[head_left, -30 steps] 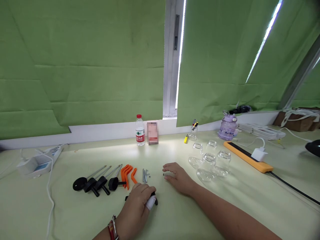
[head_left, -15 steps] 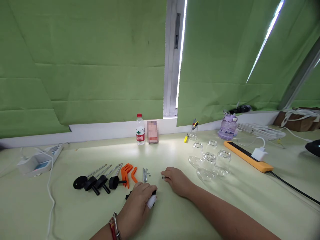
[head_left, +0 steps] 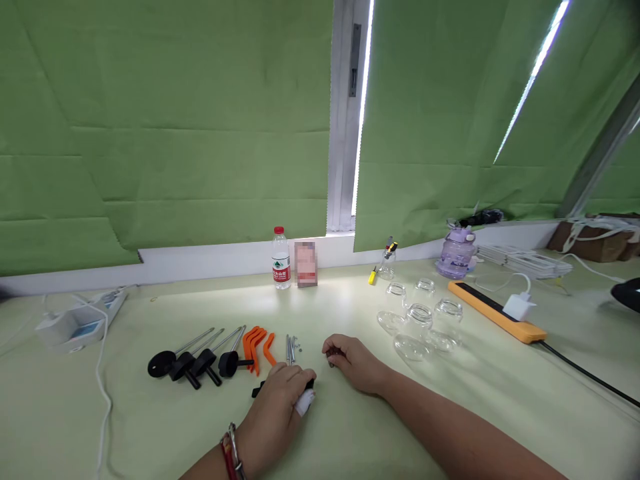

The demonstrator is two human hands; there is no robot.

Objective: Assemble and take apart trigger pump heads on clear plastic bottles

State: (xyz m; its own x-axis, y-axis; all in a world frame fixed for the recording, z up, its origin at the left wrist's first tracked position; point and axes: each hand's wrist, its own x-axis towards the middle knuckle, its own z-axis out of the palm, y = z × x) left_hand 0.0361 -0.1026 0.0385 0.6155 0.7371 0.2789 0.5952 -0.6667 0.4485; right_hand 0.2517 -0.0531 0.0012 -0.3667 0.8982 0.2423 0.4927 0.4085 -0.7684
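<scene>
My left hand [head_left: 281,403] is closed round a black part with a white piece [head_left: 305,403] showing by the thumb. A black end sticks out on its other side, and the palm hides the rest. My right hand [head_left: 354,364] rests on the table, fingers curled in a pinch. Something small and dark shows at its fingertips, too small to make out. Beyond my left hand lie several metal screws [head_left: 291,349] with tiny bits of hardware beside them. Left of these are bent orange pieces [head_left: 269,349] and several black round parts with metal rods [head_left: 204,364].
Several clear glass jars [head_left: 419,321] stand right of my right hand, before an orange power strip [head_left: 495,312]. A water bottle [head_left: 281,259] and a small box [head_left: 306,264] stand by the wall. A white power strip [head_left: 83,323] and its cable lie at left.
The fingers of my right hand have curled further, and the small metal piece at their tips is now mostly hidden. My left hand has hardly moved.
</scene>
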